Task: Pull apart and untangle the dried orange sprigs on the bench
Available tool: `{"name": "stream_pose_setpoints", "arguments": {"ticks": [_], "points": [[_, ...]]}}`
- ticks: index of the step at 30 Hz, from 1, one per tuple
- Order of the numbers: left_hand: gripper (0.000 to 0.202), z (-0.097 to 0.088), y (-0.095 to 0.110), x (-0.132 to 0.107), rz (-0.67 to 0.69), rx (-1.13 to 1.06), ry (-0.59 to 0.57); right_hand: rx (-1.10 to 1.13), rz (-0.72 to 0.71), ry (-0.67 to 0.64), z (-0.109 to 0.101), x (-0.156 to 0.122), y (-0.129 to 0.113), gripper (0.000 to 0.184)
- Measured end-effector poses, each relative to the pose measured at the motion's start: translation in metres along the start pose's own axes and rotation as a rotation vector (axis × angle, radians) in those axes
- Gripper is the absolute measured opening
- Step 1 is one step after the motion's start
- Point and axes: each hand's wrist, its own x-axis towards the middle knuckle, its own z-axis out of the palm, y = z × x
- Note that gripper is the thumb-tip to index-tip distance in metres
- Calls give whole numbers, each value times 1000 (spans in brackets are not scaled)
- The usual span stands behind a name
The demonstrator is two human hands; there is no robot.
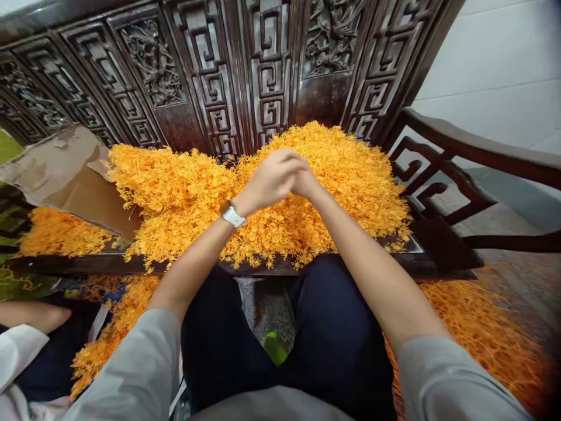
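Observation:
A big heap of orange plastic flower sprigs [184,193] covers the seat of a dark carved wooden bench [245,76]. My left hand [269,178], with a white watch on its wrist, and my right hand [304,181] meet above the middle of the heap. Both are closed with their fingers pressed together against each other. What they pinch between them is hidden by the fingers.
A flattened brown cardboard box [65,175] lies on the left of the bench with more orange sprigs [61,234] beside it. Orange sprigs also cover the floor at right [482,333] and left. Another person's arm and white sleeve [21,333] are at lower left. The bench armrest [473,146] juts out on the right.

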Motion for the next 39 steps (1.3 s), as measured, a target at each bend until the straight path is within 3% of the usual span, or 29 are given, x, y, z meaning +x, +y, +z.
{"name": "stream_pose_setpoints", "arguments": {"ticks": [4, 6, 8, 12, 15, 18, 20, 24, 30, 33, 36, 39], "points": [[29, -64, -86, -49, -465, 464, 77, -13, 30, 3, -4, -2, 2, 11], [25, -79, -111, -79, -615, 611, -38, -15, 8, -2, -1, -1, -4, 16], [25, -79, -121, -100, -636, 677, -156, -20, -51, -14, 8, -1, -19, 26], [29, -60, -115, -106, -525, 756, -261, -35, -313, -210, 39, -8, -69, 58], [31, -47, -110, -98, -493, 790, -303, -169, -545, -446, 64, -18, -105, 53], [38, -43, -106, -99, -465, 810, -298, -264, -617, -588, 78, -24, -121, 47], [35, -42, -101, -101, -470, 819, -311, -196, -574, -533, 80, -23, -122, 45], [26, -37, -86, -99, -515, 808, -342, -86, -435, -289, 82, -9, -110, 46], [42, -32, -74, -103, -411, 735, -319, -161, -125, -57, 113, 53, -48, 47], [33, -41, -77, -116, -229, 709, -329, -330, -16, -103, 141, 81, -26, 45], [21, -53, -85, -134, 19, 621, -372, -479, -5, -225, 165, 89, -25, 37], [23, -63, -99, -148, 85, 618, -285, -432, 57, -278, 178, 91, -29, 32]]}}
